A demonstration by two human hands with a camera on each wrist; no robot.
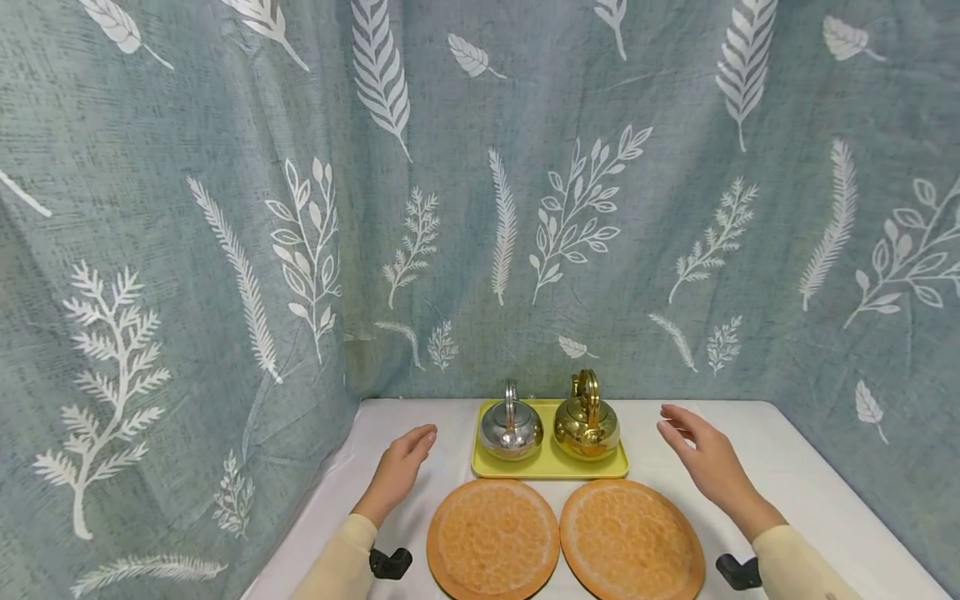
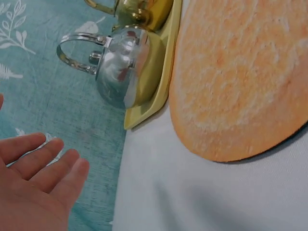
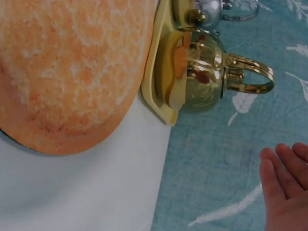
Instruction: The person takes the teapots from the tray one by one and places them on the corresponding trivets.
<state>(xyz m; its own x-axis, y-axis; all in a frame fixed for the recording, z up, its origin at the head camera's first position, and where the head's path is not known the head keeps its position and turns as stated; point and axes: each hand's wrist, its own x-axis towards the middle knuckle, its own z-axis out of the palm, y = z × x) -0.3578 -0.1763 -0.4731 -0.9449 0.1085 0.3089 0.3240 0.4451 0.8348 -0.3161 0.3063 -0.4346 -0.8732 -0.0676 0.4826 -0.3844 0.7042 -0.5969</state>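
Head view: both hands hovered above the white table (image 1: 787, 467), one on either side of the yellow tray (image 1: 550, 470). The left hand (image 1: 401, 467) was flat with fingers straight and holding nothing, near the tray's left edge but apart from it; the right hand (image 1: 705, 454) was likewise spread and empty, near the right edge. The silver kettle (image 1: 511, 427) and the gold kettle (image 1: 587, 423) stood upright side by side on the tray, handles raised. Two orange mats (image 1: 492, 537), round and textured, lay just in front of the tray with nothing on them. Left wrist view: the left hand's fingers (image 2: 43, 166) were extended and slightly apart, well short of the silver kettle (image 2: 120, 72), which sat in the tray's near corner; one orange mat's edge lay beside the tray. Right wrist view: the right hand's fingertips (image 3: 284, 178) were straight, clear of the gold kettle (image 3: 197, 72), no contact. Judgement: work appeared to be at its start; neither kettle was gripped or lifted, both mats were unoccupied, so everything involving the kettles seemed left to do.
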